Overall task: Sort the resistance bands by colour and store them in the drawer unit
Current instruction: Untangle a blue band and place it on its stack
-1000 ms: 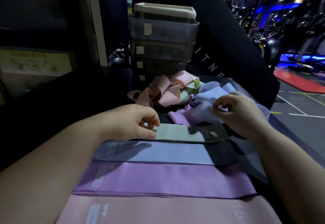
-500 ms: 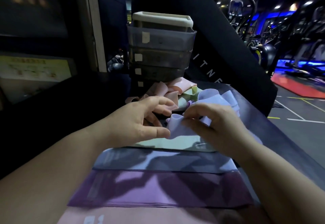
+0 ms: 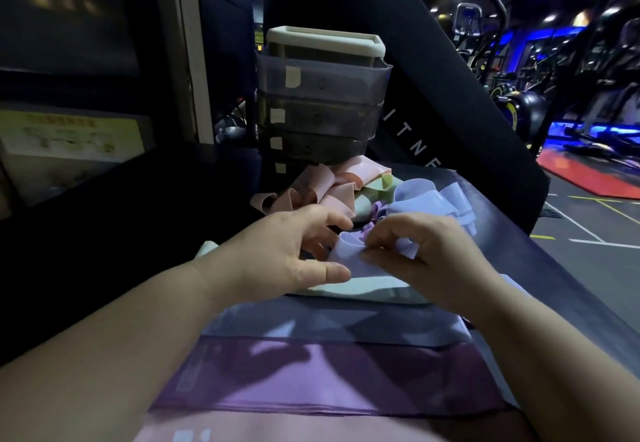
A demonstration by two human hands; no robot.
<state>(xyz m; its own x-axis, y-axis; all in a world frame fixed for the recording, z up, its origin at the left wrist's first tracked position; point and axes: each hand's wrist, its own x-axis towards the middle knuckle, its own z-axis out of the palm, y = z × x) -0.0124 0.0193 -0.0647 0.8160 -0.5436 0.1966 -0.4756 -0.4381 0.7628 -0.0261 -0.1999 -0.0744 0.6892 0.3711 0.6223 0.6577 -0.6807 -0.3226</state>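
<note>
My right hand [image 3: 426, 261] pinches a light blue band [image 3: 348, 256] above the flat green band [image 3: 363, 289]. My left hand [image 3: 291, 258] is beside it, thumb and fingers closing on the same blue band's left end. Flat bands lie in rows toward me: green, blue [image 3: 329, 323], purple [image 3: 311, 382], pink [image 3: 277, 431]. Behind the hands is a loose heap of pink bands [image 3: 332, 185], a green one [image 3: 374, 188] and blue ones [image 3: 429, 199]. The grey drawer unit [image 3: 322, 102] stands at the back with its drawers closed.
The bands lie on a dark table [image 3: 519, 268] whose right edge runs diagonally. A black slanted machine panel [image 3: 433, 95] rises behind the drawer unit. Gym floor [image 3: 588, 226] and exercise machines are to the right; a dark wall with a yellow sign [image 3: 69, 136] is on the left.
My left hand left the green band and came up to the blue band. My right hand carried that blue band leftward, over the green one.
</note>
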